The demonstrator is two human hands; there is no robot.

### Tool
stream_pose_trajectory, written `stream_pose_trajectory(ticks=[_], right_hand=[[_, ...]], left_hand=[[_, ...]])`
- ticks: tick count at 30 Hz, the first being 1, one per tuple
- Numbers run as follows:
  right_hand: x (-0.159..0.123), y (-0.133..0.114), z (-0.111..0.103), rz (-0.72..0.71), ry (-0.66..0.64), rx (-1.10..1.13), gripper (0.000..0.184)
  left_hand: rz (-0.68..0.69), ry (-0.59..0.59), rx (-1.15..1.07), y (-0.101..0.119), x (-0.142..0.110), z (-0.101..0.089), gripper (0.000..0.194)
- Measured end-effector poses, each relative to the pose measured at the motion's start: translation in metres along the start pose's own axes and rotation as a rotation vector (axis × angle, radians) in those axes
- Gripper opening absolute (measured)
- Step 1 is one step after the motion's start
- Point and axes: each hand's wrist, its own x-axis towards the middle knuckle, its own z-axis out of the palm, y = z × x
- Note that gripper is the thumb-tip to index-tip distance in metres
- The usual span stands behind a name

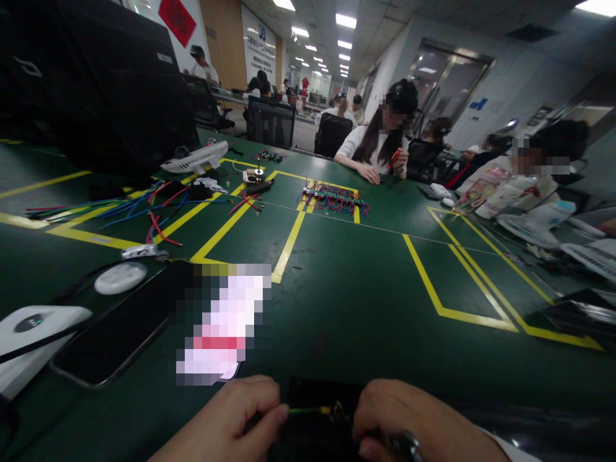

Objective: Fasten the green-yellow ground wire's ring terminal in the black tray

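My left hand [235, 420] is at the bottom edge, its fingers pinched on a thin green wire [308, 409] with a yellow tip. The wire runs right to a small black part [332, 410] that my right hand [409, 420] grips with curled fingers. Both hands sit over the near edge of the green table [346, 289]; the lower parts of the hands are cut off by the frame.
A black phone [115, 333], a blurred card [221, 324], a white puck [120, 278] and a white charger [29, 333] lie at left. Loose coloured wires [144, 208] and a wired strip [334, 196] lie further back. A person [385, 138] works across the table; white fans [534, 228] at right.
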Motion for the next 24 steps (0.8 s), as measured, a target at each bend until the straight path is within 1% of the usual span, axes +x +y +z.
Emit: stream_pose_trajectory(ticks=[2, 5, 7, 9, 11, 14, 17, 20, 24], right_hand=[[-0.012, 0.012, 0.006, 0.001, -0.018, 0.04, 0.011], [-0.023, 0.027, 0.009, -0.046, -0.008, 0.112, 0.02], [-0.023, 0.029, 0.006, -0.075, -0.027, 0.126, 0.021], [-0.017, 0.025, 0.001, -0.06, -0.066, 0.1, 0.017], [-0.008, 0.015, -0.005, -0.032, -0.074, 0.068, 0.012], [0.005, 0.0, -0.012, -0.022, -0.036, 0.051, 0.018], [0.009, -0.005, -0.014, -0.009, 0.013, 0.056, 0.026], [-0.004, 0.005, -0.008, 0.023, 0.046, 0.075, 0.03], [-0.028, 0.03, 0.012, 0.041, 0.099, 0.14, 0.03]], left_hand=[[0.003, -0.015, 0.007, -0.002, 0.003, 0.0, 0.057], [0.006, -0.024, 0.014, -0.006, 0.006, -0.001, 0.059], [0.006, -0.023, 0.015, -0.008, 0.008, 0.0, 0.059], [0.004, -0.027, 0.015, -0.009, 0.008, 0.0, 0.059], [0.001, -0.03, 0.015, -0.008, 0.008, 0.0, 0.059], [-0.008, -0.018, 0.012, -0.006, 0.006, 0.001, 0.057], [-0.018, 0.009, 0.003, -0.004, 0.001, 0.001, 0.052], [-0.024, 0.023, -0.006, -0.002, -0.002, 0.0, 0.048], [-0.02, 0.021, -0.006, -0.002, -0.002, -0.002, 0.047]])
